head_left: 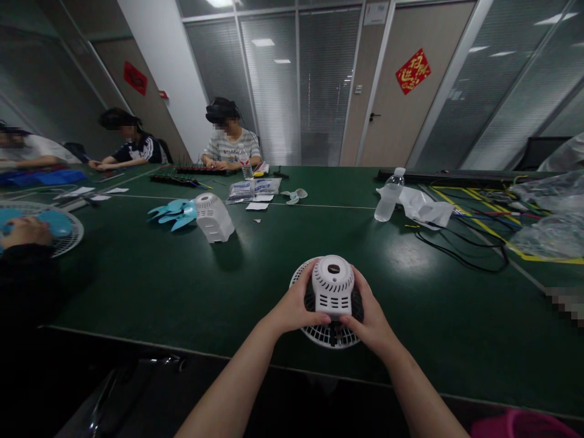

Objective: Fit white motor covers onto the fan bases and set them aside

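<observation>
A white fan motor cover point(333, 291) with slots and a round hole in its top is gripped from both sides. My left hand point(298, 307) closes on its left side, thumb along the lower front edge. On the right side my right hand point(371, 319) holds it the same way, thumb near the other one. Beneath the cover lies a round white fan grille point(335, 337), its dark centre partly hidden by the cover and my fingers. Whether the cover touches the grille I cannot tell.
Left of centre stand another white cover point(213, 218) and blue fan blades point(173, 213). A water bottle point(390, 194), white plastic bag point(424, 207) and black cables point(474, 258) lie right. A co-worker's hand point(27, 232) is over a grille point(68, 234) at left. Other people sit beyond.
</observation>
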Available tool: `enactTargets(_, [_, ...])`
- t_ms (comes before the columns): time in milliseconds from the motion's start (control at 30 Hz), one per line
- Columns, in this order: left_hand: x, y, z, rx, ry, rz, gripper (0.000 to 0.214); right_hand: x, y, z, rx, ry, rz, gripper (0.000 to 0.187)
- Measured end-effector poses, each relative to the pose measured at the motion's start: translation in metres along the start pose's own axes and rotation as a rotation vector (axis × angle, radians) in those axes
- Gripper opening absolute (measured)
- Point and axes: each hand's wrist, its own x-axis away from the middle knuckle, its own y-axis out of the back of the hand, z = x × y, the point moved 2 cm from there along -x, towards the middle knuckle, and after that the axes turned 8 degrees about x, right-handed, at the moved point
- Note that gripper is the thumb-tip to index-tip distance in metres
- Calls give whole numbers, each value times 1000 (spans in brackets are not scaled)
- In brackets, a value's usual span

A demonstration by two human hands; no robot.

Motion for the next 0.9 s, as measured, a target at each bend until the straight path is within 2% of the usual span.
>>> enactTargets(167, [-1,1,-6,-140,53,74,134,7,-1,-7,19,-15,-2,93])
enactTargets(367, [-6,6,-10,-145,86,160,144,9,-1,-14,10,-16,-10,96])
enactTargets(700, [-11,10,-12,-147,60,231,140,9,1,-16,24,-24,-14,100])
enactTargets(900, [-11,10,-11,-180,37,240,136,1,8,-12,-116,-52,79,98])
